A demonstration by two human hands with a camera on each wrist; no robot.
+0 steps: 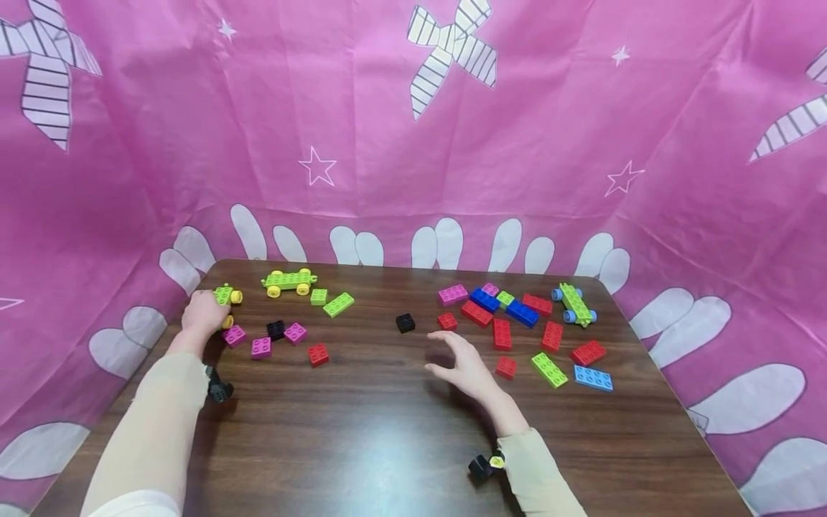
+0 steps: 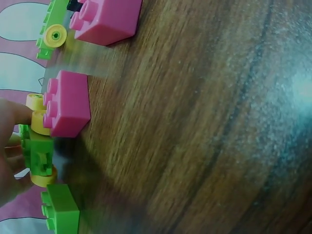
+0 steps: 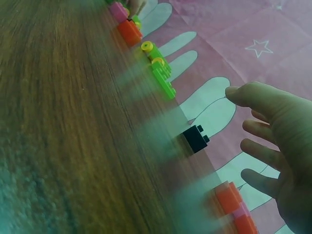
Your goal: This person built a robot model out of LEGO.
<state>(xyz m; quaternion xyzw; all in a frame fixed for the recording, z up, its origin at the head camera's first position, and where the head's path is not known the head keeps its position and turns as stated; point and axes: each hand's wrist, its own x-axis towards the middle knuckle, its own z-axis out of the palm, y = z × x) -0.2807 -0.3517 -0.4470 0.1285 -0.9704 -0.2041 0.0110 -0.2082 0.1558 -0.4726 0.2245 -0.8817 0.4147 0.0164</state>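
Note:
At the far left of the table, my left hand [image 1: 204,314] grips a lime-green toy car base [image 2: 40,152] with yellow wheels, its fingers and thumb on both sides of it. Part of the car base is covered by the hand in the head view. Just right of it lies a pink brick [image 1: 235,335], and a green brick [image 2: 63,209] sits close by in the left wrist view. My right hand [image 1: 470,368] hovers over the middle right with fingers spread and nothing held. A black brick [image 1: 405,323] lies ahead of its fingertips, left of a small red brick [image 1: 447,321].
A second green car base [image 1: 288,282] with yellow wheels stands at the back left, near green bricks [image 1: 339,304]. Several red and blue bricks lie at the right, by a blue-wheeled car base [image 1: 575,305]. Pink cloth [image 1: 381,129] hangs around the table.

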